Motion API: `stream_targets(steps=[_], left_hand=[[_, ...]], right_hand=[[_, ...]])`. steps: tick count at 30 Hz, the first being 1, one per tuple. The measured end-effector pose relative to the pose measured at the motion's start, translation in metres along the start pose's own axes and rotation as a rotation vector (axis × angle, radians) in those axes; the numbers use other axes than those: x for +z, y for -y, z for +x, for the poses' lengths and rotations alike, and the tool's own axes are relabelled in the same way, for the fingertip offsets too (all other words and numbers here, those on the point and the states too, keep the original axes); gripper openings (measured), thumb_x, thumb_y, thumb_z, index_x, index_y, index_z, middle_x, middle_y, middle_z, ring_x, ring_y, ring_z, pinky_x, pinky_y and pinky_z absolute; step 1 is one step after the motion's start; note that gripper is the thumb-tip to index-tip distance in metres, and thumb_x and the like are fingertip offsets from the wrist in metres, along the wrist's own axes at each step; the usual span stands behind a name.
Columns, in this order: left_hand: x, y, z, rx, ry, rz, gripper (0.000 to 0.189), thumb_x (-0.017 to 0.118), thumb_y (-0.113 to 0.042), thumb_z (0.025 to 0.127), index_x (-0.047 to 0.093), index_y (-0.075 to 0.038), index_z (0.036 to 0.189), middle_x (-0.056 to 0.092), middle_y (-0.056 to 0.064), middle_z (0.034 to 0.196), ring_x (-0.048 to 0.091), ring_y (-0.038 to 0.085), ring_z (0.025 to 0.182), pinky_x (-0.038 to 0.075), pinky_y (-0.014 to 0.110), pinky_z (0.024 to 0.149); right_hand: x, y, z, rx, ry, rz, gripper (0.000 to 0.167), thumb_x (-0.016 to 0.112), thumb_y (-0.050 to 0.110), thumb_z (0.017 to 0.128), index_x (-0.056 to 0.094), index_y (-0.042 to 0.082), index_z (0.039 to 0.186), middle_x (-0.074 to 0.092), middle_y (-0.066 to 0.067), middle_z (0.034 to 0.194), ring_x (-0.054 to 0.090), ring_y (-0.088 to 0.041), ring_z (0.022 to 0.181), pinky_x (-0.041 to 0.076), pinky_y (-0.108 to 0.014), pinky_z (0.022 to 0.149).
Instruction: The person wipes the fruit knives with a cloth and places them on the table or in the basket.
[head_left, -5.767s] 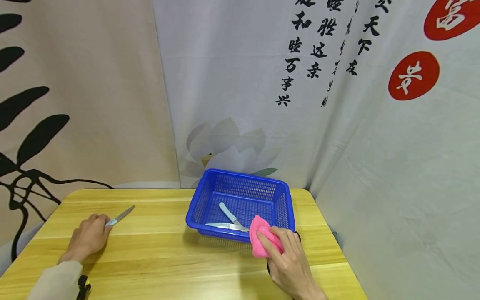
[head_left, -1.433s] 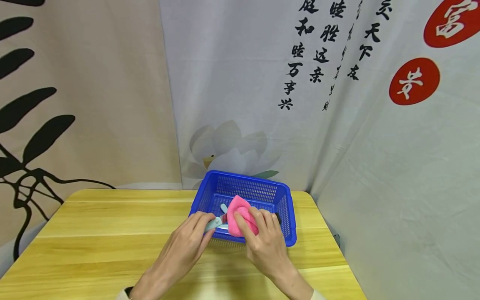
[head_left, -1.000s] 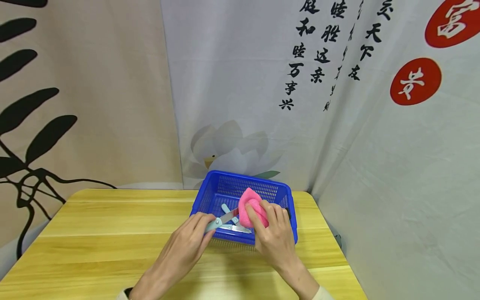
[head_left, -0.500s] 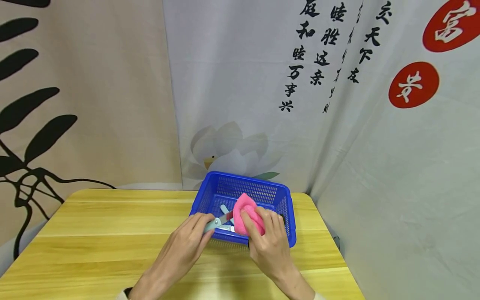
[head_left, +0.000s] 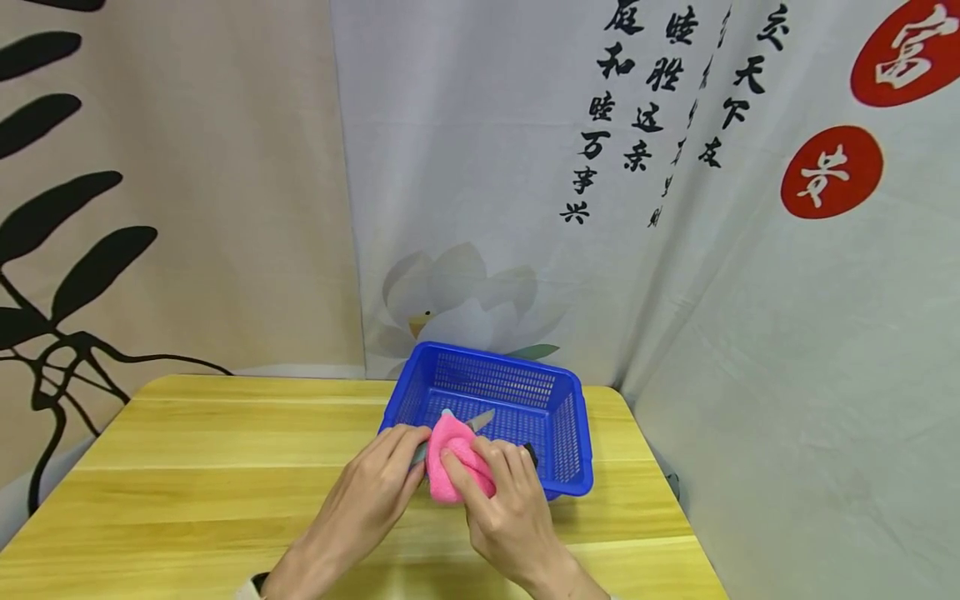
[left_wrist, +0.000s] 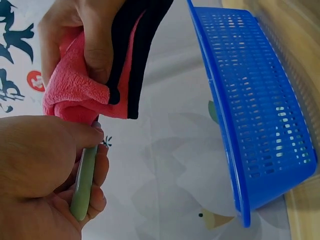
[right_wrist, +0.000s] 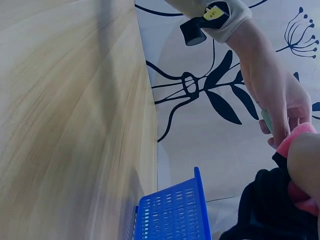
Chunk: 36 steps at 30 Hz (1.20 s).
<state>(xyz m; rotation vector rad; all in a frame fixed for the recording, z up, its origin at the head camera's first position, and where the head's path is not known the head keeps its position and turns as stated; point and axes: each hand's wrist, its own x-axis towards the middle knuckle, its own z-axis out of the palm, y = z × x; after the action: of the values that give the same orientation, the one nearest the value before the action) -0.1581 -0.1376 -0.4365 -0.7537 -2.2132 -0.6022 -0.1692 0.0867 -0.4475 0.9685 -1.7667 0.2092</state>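
Observation:
My left hand (head_left: 372, 477) grips a folding-style knife by its pale green handle (left_wrist: 85, 182), just over the front rim of the blue basket (head_left: 576, 433). In my right hand (head_left: 510, 508) is a pink cloth (head_left: 459, 458), pinched around the blade close to the handle. The blade's tip (head_left: 482, 420) sticks out past the cloth in the head view. Dark fabric (left_wrist: 120, 55) shows along the cloth in the left wrist view. Inside the basket a light handle end (head_left: 447, 412) peeks out behind the cloth; the other knife there is hidden.
The basket stands at the back of the wooden table (head_left: 225, 475), right of the middle. A printed curtain (head_left: 465, 167) hangs behind the table, and another grey-white one (head_left: 810, 375) along its right side.
The left hand has brought the knife from the table's left over to the basket. The cloth has slid back and forth along the blade, lately toward the handle, baring the tip.

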Motion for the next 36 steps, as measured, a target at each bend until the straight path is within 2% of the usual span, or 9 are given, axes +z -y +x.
stream_targets(steps=[9, 17, 23, 30, 36], left_hand=[[0.000, -0.002, 0.002, -0.006, -0.012, -0.027, 0.035, 0.088, 0.001, 0.092, 0.073, 0.000, 0.124, 0.076, 0.006, 0.112, 0.074, 0.016, 0.102, 0.070, 0.034, 0.090], [-0.003, -0.003, 0.003, -0.017, 0.005, -0.017, 0.034, 0.089, -0.001, 0.094, 0.074, -0.001, 0.124, 0.076, 0.005, 0.112, 0.072, 0.014, 0.101, 0.070, 0.033, 0.090], [-0.003, -0.004, 0.002, -0.025, 0.027, 0.007, 0.034, 0.090, -0.003, 0.094, 0.074, -0.002, 0.125, 0.076, 0.005, 0.113, 0.072, 0.013, 0.102, 0.070, 0.033, 0.090], [-0.004, -0.005, 0.003, -0.038, 0.040, 0.017, 0.033, 0.089, -0.004, 0.095, 0.075, -0.002, 0.125, 0.076, 0.004, 0.112, 0.071, 0.011, 0.100, 0.069, 0.031, 0.089], [-0.006, -0.004, 0.002, -0.029, 0.026, -0.004, 0.034, 0.089, -0.002, 0.093, 0.074, -0.002, 0.124, 0.077, 0.004, 0.112, 0.071, 0.011, 0.099, 0.069, 0.030, 0.088]], right_hand=[[0.000, -0.009, -0.005, 0.017, 0.028, -0.062, 0.041, 0.049, 0.007, 0.107, 0.079, 0.015, 0.133, 0.072, -0.018, 0.124, 0.063, -0.032, 0.102, 0.049, -0.041, 0.078], [-0.001, -0.026, -0.010, 0.056, 0.034, -0.092, 0.053, 0.050, 0.000, 0.093, 0.079, 0.014, 0.135, 0.072, -0.021, 0.123, 0.064, -0.036, 0.101, 0.051, -0.045, 0.078], [-0.001, -0.034, -0.014, 0.080, 0.028, -0.113, 0.048, 0.050, 0.002, 0.096, 0.080, 0.013, 0.133, 0.073, -0.022, 0.123, 0.064, -0.037, 0.101, 0.052, -0.046, 0.078], [-0.005, -0.045, -0.014, 0.137, 0.044, -0.118, 0.049, 0.051, 0.001, 0.095, 0.078, 0.012, 0.134, 0.072, -0.023, 0.124, 0.063, -0.038, 0.102, 0.051, -0.047, 0.080], [-0.013, -0.056, -0.013, 0.226, 0.095, -0.125, 0.051, 0.055, 0.001, 0.092, 0.076, 0.011, 0.137, 0.070, -0.025, 0.126, 0.061, -0.039, 0.104, 0.052, -0.049, 0.083]])
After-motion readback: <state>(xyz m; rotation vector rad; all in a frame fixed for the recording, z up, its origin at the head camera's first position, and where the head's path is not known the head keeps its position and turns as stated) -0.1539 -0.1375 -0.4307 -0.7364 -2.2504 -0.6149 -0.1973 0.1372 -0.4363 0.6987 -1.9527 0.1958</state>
